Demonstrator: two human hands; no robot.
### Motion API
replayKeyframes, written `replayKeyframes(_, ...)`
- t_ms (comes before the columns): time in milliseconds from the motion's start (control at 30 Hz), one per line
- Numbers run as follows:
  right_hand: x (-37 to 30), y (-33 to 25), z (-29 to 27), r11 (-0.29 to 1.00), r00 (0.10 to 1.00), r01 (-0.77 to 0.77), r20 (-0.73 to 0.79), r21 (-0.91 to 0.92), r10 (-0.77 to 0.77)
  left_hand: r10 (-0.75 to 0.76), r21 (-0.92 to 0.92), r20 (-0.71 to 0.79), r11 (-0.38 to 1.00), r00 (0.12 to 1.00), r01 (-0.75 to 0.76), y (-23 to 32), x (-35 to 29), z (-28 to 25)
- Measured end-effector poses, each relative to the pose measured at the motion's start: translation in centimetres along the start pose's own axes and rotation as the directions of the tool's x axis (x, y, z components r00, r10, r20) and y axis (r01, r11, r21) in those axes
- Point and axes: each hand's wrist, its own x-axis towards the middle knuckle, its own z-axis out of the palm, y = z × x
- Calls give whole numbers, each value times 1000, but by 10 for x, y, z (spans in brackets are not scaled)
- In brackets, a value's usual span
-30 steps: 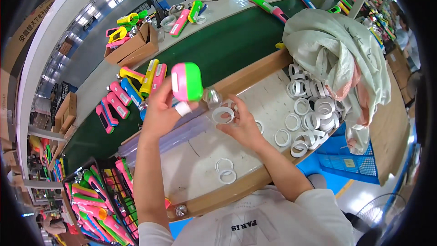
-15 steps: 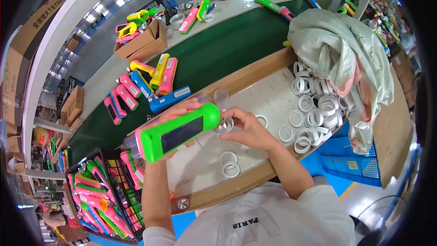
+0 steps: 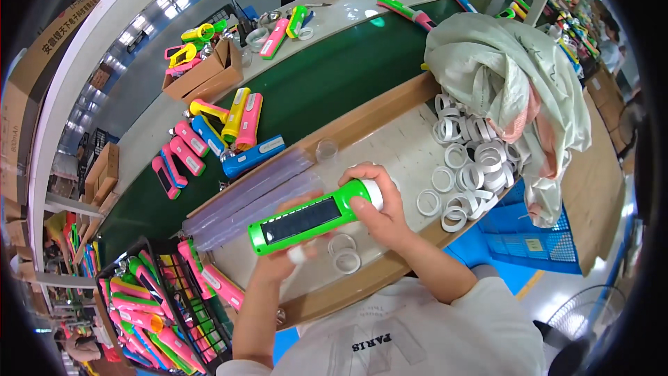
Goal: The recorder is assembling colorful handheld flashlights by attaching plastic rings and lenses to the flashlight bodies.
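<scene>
A green flashlight [image 3: 306, 221] with a long dark panel lies across both of my hands above the tray. My left hand [image 3: 278, 264] supports its body from below, fingers mostly hidden behind it; something white wraps one finger. My right hand [image 3: 386, 223] grips the head end, thumb on the green body and fingers around the white ring [image 3: 374, 195] seated there. Just below the flashlight, two loose rings, a white ring [image 3: 346, 261] and a paler ring [image 3: 342, 243], rest on the tray [image 3: 390, 146].
Long clear plastic stacks [image 3: 254, 184] and a clear cup-like piece [image 3: 326, 150] line the tray's far side. White rings [image 3: 487, 160] pile at right beside a pale sack [image 3: 501, 63]. Coloured flashlights [image 3: 240, 118] lie on the green belt [image 3: 334, 73]; more fill a black basket [image 3: 188, 299]. A co-worker stands opposite.
The flashlight has moved right and turned, uncovering the clear stacks. My right hand has gone from pinching at a clear piece by the head to gripping the head, where a white ring now shows.
</scene>
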Motion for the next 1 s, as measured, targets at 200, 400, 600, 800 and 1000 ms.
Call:
replayKeyframes(200,-2,-27,-5,930,940,280,266,-240,-214,-475,75,10,878,880,473,66,-38,1)
replayKeyframes(400,-10,-67,8,909,904,362,317,-206,-288,-402,435,195,853,895,288,87,-57,14)
replayKeyframes(600,8,19,-9,676,713,-701,186,227,676,-27,881,349,-332,937,-337,37,-22,17)
replayKeyframes(800,-5,-16,-11,986,960,-165,224,-26,167,87,859,65,503,994,-101,36,-36,16)
replayKeyframes(1000,19,4,-22,651,697,-709,124,273,707,227,876,412,-363,883,-316,14,-10,4)
